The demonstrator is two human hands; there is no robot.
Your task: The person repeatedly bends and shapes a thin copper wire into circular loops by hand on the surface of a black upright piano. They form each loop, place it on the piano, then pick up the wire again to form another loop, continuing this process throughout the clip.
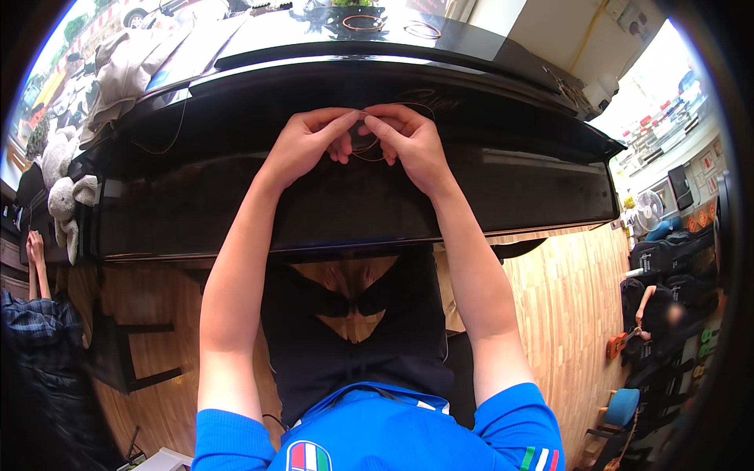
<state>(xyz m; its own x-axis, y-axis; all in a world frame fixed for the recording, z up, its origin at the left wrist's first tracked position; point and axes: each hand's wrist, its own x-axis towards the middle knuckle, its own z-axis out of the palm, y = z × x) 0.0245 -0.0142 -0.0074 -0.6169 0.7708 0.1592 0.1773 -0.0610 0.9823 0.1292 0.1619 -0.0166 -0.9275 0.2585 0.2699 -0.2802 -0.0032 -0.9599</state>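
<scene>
Over the closed keyboard lid of a black upright piano [503, 184], both my hands meet with their fingertips close together. My left hand [318, 141] pinches a thin copper-coloured string [367, 159] between thumb and forefinger. On the same string, my right hand [410, 145] is closed in a matching pinch. Part of the string loops below my fingers, and another part arcs above my right hand. The exact spot where it passes between the fingertips is hidden. Two similar coiled strings, a left coil [363, 23] and a right coil [422, 30], lie on the piano's top.
Grey cloth [118, 78] and a plush toy [61, 180] are at the piano's left end. A person in a plaid sleeve [35, 318] is at far left. On the right, a seated person holds a small orange-brown guitar-shaped instrument [616, 344], near a blue stool [623, 406].
</scene>
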